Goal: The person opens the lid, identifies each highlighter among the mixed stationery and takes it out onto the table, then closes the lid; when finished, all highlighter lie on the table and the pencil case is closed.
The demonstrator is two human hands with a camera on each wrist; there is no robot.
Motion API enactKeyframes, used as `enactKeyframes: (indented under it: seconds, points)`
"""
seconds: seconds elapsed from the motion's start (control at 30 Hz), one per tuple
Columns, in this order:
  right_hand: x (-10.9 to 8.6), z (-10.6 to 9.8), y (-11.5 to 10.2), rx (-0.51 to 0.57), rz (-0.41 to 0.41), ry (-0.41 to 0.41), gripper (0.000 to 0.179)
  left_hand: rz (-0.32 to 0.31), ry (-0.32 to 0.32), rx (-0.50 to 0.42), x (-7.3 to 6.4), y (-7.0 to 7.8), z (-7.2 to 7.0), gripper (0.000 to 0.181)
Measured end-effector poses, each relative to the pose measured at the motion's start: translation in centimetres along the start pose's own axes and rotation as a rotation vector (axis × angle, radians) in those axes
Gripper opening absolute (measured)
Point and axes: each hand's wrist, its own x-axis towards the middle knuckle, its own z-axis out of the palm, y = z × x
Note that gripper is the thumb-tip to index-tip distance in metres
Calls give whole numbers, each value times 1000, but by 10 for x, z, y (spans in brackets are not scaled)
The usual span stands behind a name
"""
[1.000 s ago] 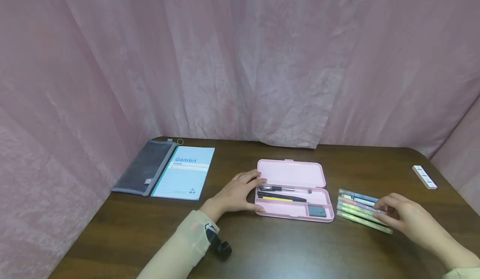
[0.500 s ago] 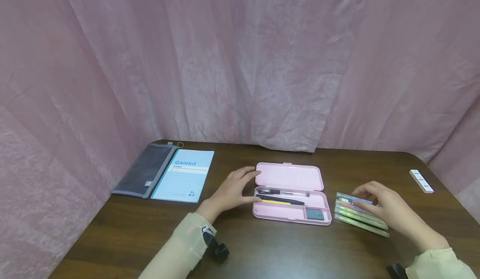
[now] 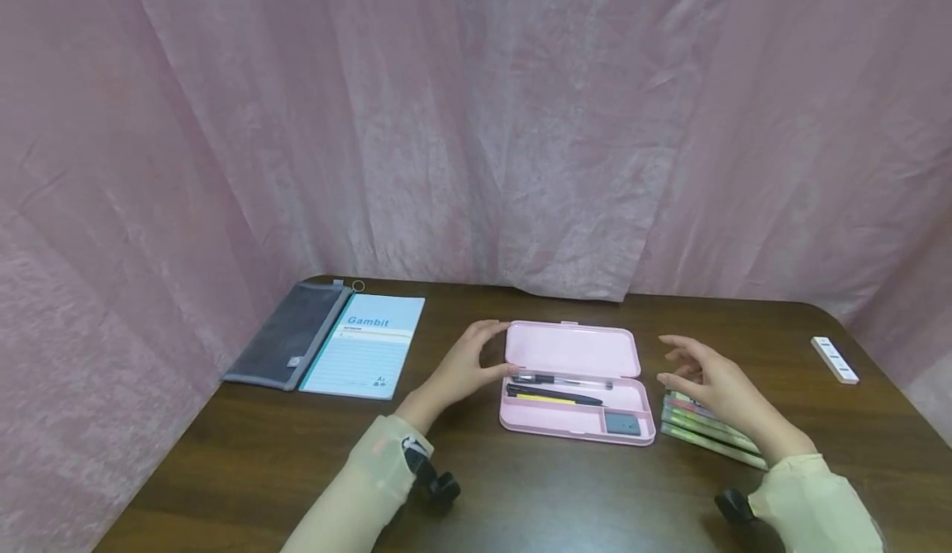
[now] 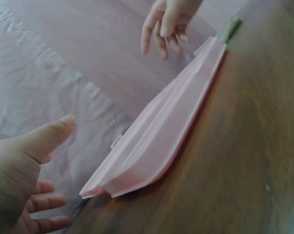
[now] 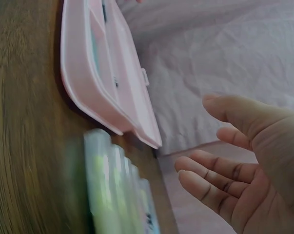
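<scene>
A pink pencil case [image 3: 573, 350] lies with its lid folded back in the middle of the table. Inside are a clear-barrelled gel pen [image 3: 565, 382], a black pen [image 3: 554, 393] over something yellow, and a grey eraser [image 3: 621, 424] in the small compartment. My left hand [image 3: 459, 364] hovers at the case's left end, fingers spread and apart from it in the left wrist view. Holding nothing, my right hand [image 3: 717, 381] is raised between the case and a row of highlighters [image 3: 706, 436], fingers loosely bent. It hides the far part of that row.
At the left lie a light blue notebook [image 3: 364, 346] and a dark mesh zip pouch [image 3: 286, 338]. A small white strip [image 3: 835, 359] with dark marks sits near the table's right edge. Pink curtains [image 3: 476, 123] hang behind the table [image 3: 565, 495].
My right hand has left the far-right part of the highlighters and moved left and up toward the case. My left hand has drawn slightly off the case's left edge.
</scene>
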Motion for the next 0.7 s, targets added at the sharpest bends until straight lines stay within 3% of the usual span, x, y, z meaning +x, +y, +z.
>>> enactKeyframes:
  seconds: [0.3, 0.7]
  points:
    - [17, 23, -3, 43, 48, -22, 58, -119, 42, -236, 8, 2, 2, 54]
    - [18, 41, -11, 43, 104, -16, 54, -202, 70, -321, 10, 8, 8, 62]
